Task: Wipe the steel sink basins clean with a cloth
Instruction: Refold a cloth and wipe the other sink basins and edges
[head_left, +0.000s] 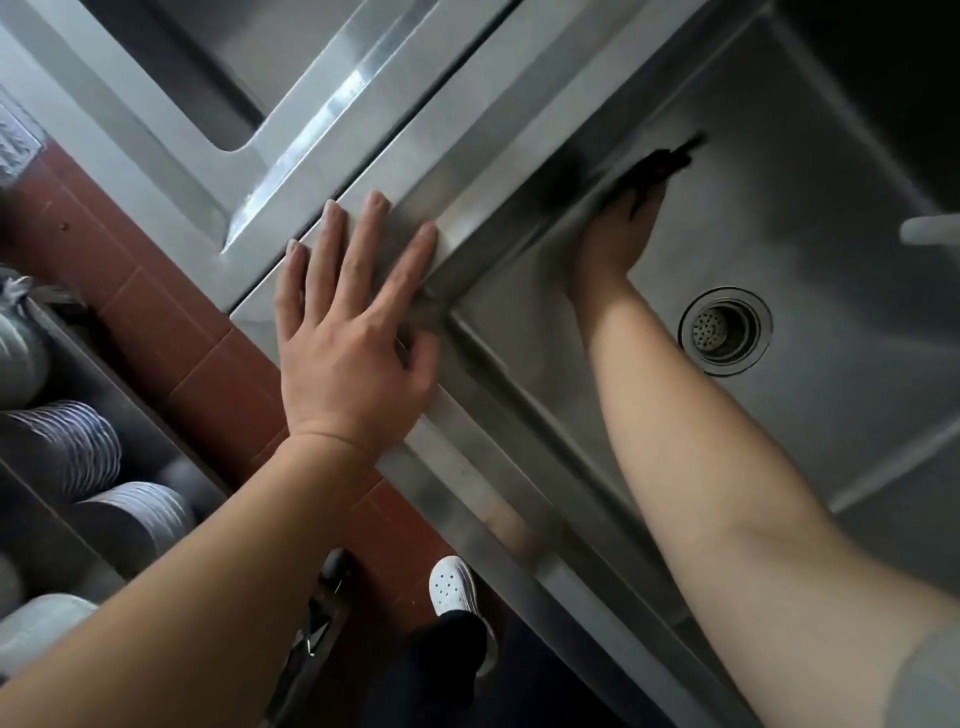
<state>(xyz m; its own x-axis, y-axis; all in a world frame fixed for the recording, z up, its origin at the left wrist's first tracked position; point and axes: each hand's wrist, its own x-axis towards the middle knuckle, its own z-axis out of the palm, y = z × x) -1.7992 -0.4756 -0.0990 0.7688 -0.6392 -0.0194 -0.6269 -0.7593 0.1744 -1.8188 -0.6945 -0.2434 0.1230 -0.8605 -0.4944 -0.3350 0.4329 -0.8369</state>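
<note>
Right hand (618, 239) presses one dark cloth (657, 166) against one basin (805, 218) wall.

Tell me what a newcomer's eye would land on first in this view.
First the left hand, spread flat on the sink rim at centre. Next the right hand, reaching into the steel basin and pressing a dark cloth against its far wall, above the round drain. Stacked plates sit low at the left edge.

Left hand (343, 338) on sink rim (498, 171), right hand (618, 239) with cloth (660, 166) inside basin (810, 249)
</note>
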